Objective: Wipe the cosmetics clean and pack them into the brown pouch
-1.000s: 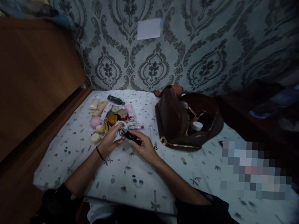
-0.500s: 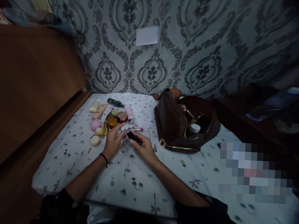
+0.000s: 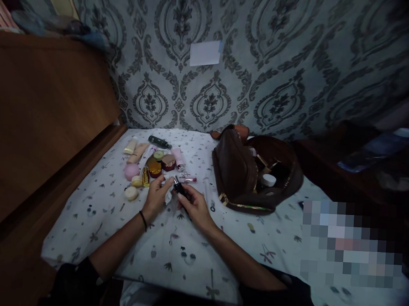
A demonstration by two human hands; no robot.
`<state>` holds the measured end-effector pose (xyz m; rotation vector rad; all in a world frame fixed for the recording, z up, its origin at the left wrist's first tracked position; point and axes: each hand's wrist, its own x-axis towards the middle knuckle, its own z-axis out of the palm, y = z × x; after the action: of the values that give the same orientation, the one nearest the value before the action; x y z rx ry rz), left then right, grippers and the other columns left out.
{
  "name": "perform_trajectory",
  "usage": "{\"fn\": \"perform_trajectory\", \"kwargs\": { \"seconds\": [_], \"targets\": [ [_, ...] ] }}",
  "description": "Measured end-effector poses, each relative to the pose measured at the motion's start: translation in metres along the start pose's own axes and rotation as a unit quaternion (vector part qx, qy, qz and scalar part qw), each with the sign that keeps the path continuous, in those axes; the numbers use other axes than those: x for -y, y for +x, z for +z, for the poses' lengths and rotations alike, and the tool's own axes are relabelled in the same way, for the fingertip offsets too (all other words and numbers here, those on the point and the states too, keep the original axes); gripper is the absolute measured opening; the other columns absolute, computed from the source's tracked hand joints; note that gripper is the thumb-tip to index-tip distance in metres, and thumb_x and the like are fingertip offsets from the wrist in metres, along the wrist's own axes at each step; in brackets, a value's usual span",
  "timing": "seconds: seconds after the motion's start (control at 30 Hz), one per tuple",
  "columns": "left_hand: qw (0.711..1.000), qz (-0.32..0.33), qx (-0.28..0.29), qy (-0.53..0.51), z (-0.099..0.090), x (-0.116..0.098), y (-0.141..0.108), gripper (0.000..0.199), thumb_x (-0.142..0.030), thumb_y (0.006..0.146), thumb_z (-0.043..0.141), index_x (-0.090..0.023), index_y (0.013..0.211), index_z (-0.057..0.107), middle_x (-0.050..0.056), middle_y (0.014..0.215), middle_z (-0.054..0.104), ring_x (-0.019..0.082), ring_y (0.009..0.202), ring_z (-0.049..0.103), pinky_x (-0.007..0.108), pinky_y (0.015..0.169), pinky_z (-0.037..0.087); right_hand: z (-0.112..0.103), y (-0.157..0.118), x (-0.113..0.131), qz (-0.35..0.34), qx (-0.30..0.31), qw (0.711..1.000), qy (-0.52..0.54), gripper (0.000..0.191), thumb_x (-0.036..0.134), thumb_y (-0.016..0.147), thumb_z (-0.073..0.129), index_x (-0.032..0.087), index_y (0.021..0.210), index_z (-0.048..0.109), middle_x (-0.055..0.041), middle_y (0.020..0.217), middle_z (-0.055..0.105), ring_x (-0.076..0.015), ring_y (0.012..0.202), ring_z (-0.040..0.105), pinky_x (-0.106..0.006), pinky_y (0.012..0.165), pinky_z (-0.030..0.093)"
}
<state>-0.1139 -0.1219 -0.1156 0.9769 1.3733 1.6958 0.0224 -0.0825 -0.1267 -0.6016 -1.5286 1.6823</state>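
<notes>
My right hand (image 3: 198, 210) is closed around a slim black cosmetic tube (image 3: 179, 188) with a silvery end pointing up and left. Pinched in my left hand (image 3: 156, 200) is a crumpled white tissue (image 3: 168, 197), close beside the tube's silvery end. Just beyond my hands lies a group of cosmetics: a gold-lidded jar (image 3: 154, 168), a pinkish-lidded jar (image 3: 168, 161), a small gold bottle (image 3: 146, 177), a pink tube (image 3: 178, 158) and a thin pink-capped tube (image 3: 188, 180). A pink ball-shaped item (image 3: 131, 172) sits at their left.
An open brown bag (image 3: 234, 170) stands to the right, with a white-lidded jar (image 3: 268, 180) and other items inside. A dark green bottle (image 3: 159, 142) lies at the back of the patterned cloth (image 3: 171, 270). Wooden furniture (image 3: 49, 108) borders the left side.
The view has shifted slightly. My left fingers have drawn back and curled in, and more of the white tissue shows. The black tube stays in my right hand.
</notes>
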Motion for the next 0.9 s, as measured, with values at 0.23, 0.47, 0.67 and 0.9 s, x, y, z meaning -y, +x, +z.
{"fn": "perform_trajectory", "kwargs": {
  "seconds": [0.23,0.47,0.67,0.9],
  "targets": [
    [0.999,-0.009,-0.023,-0.041,0.007,-0.014,-0.003,0.040,-0.053,0.073,0.073,-0.016,0.078,0.060,-0.004,0.069,0.057,0.008,0.058,0.049,0.018,0.053,0.041,0.002,0.000,0.001,0.036,-0.008,0.998,0.049,0.047,0.050,0.073,0.076,0.023,0.110,0.064,-0.0045,0.096,0.072,-0.0203,0.090,0.067,-0.036,0.086,0.052],
    [0.999,0.031,-0.041,0.009,0.006,-0.012,-0.003,0.031,-0.046,0.078,0.070,-0.016,0.083,0.063,-0.002,0.072,0.060,0.010,0.063,0.052,0.021,0.060,0.043,0.004,-0.005,0.009,0.091,0.009,0.992,0.086,0.049,0.052,0.072,0.076,0.026,0.108,0.057,-0.0002,0.085,0.069,-0.0152,0.069,0.062,-0.026,0.063,0.048],
    [0.963,0.163,0.018,0.213,0.003,-0.019,-0.008,0.016,-0.032,0.089,0.059,-0.018,0.091,0.067,0.003,0.087,0.068,0.018,0.085,0.061,0.027,0.079,0.046,0.004,-0.004,0.001,0.079,0.001,0.992,0.099,0.050,0.052,0.071,0.077,0.025,0.106,0.052,0.0026,0.079,0.064,-0.0110,0.060,0.054,-0.022,0.055,0.042],
    [0.925,0.200,0.132,0.296,-0.006,-0.023,-0.005,0.026,-0.031,0.094,0.052,-0.019,0.109,0.070,0.009,0.102,0.069,0.023,0.100,0.062,0.034,0.090,0.046,0.003,0.001,0.000,0.070,-0.013,0.989,0.127,0.055,0.061,0.072,0.072,0.024,0.112,0.059,-0.0052,0.100,0.066,-0.0192,0.086,0.062,-0.029,0.063,0.054]
  ]
}}
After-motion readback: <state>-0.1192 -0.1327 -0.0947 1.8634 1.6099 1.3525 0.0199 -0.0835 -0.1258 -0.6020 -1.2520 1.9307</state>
